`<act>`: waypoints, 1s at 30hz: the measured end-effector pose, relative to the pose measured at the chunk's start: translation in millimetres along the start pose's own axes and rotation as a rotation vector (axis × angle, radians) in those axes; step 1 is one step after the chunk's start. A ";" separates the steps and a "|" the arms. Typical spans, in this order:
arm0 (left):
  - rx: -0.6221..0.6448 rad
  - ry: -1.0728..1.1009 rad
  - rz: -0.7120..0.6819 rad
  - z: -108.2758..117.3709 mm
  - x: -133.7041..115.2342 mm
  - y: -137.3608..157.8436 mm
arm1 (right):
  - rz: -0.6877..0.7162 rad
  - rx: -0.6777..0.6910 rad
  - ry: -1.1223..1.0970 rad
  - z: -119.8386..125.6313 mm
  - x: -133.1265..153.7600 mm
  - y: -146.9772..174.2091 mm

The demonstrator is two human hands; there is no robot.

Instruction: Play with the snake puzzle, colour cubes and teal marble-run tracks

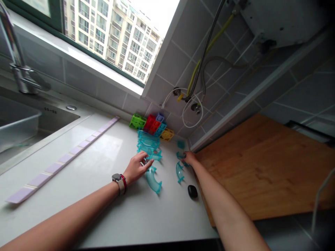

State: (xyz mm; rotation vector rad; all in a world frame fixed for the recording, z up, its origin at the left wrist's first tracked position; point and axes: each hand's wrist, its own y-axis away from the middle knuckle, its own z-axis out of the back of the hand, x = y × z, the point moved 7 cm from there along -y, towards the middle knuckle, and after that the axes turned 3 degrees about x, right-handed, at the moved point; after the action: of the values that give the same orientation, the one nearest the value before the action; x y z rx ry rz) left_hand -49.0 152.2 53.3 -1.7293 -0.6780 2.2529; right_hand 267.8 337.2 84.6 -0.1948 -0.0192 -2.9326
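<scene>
My left hand [138, 165] is over the white counter with thumb and fingers apart, beside a group of see-through teal curved plastic pieces [148, 139]. Just below its fingers lies a longer teal curved piece [154, 182]. My right hand [190, 158], at the right side of the counter, has its fingertips closed on a small teal plastic piece [180, 155]; the fingers are partly hidden. Under that hand lies another teal curved piece [179, 172], apart from it. Nearer me is a black rounded object [192, 191].
Against the tiled wall stand green [138, 121], red [151, 123], blue and yellow [166, 134] plastic blocks. A wooden board [261, 167] leans along the right. A lilac segmented strip [70, 156] crosses the counter's left side, beside the sink [60, 120] and faucet [19, 69].
</scene>
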 end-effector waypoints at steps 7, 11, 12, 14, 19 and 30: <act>0.065 -0.035 -0.048 -4.8 -6.3 2.2 | 0.116 -0.066 -0.094 50.2 53.8 30.4; 0.168 -0.058 -0.113 -12.0 -17.5 7.3 | 0.347 -0.027 -0.187 65.5 123.4 96.7; 0.208 -0.062 -0.139 -15.0 -22.0 9.4 | 0.404 0.001 -0.201 63.7 139.3 119.1; 0.290 -0.067 -0.199 -21.4 -31.6 14.5 | 0.571 0.053 -0.220 55.6 167.9 166.5; 0.404 -0.060 -0.294 -32.4 -47.6 24.1 | 0.526 -0.029 -0.270 29.0 166.8 230.1; 0.217 -0.095 -0.203 -15.8 -38.6 10.3 | 0.016 -0.404 -0.561 -36.4 73.7 252.8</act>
State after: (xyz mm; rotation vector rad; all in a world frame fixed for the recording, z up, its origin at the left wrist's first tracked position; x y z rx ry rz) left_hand -22.0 129.8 78.0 -1.3958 -0.5742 2.1875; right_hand 242.5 73.9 58.1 -1.0567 0.4854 -2.7281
